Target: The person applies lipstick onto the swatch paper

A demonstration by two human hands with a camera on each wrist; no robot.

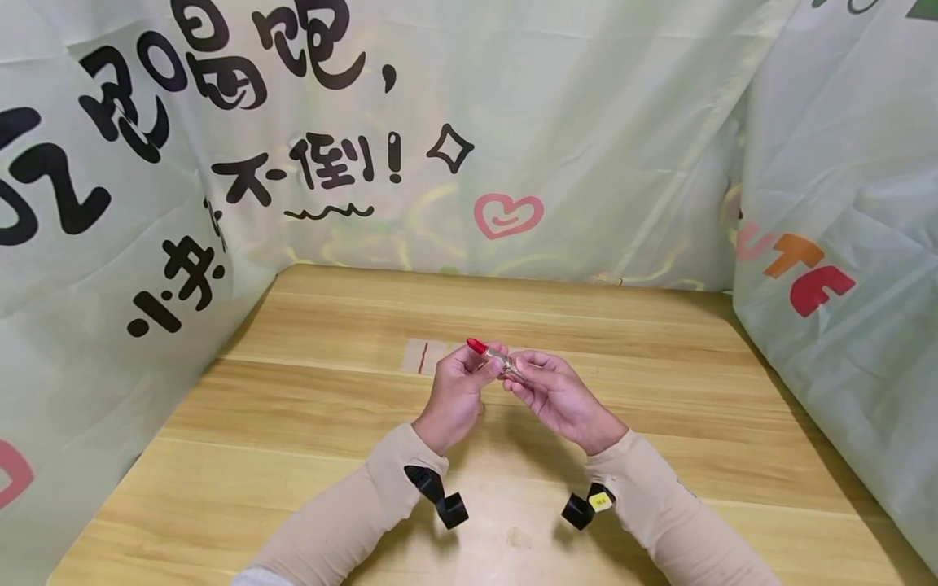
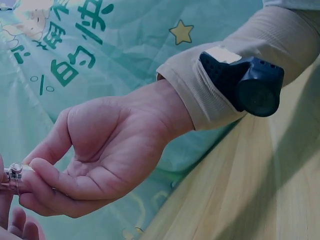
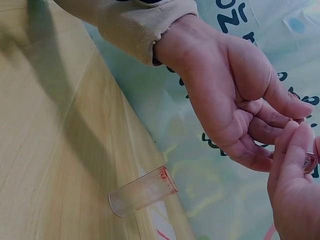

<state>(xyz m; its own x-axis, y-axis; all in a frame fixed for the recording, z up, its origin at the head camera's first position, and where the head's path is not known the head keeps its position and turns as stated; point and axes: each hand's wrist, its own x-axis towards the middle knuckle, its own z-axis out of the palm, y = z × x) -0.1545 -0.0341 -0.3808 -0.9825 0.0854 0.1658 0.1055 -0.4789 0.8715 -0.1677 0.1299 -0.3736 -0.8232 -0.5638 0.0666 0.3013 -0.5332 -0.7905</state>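
A lipstick with its red bullet exposed [image 1: 476,346] is held between both hands in the head view, tilted with the red tip toward the upper left. The left hand [image 1: 456,395] pinches its silver collar between thumb and fingers. Gripping the clear lower end is the right hand [image 1: 560,399], its thumb lying along the base. In the left wrist view, a shiny part of the lipstick [image 2: 16,171] shows at the left hand's fingertips. A clear cap [image 3: 142,192], reddish at one end, stands on the table in the right wrist view, hidden behind the hands in the head view.
A pale paper piece [image 1: 410,358] bearing a red streak lies on the wooden table [image 1: 293,456], just left of the hands. Printed cloth curtains [image 1: 586,163] enclose the table's back and sides. Each wrist carries a small black camera [image 1: 450,510].
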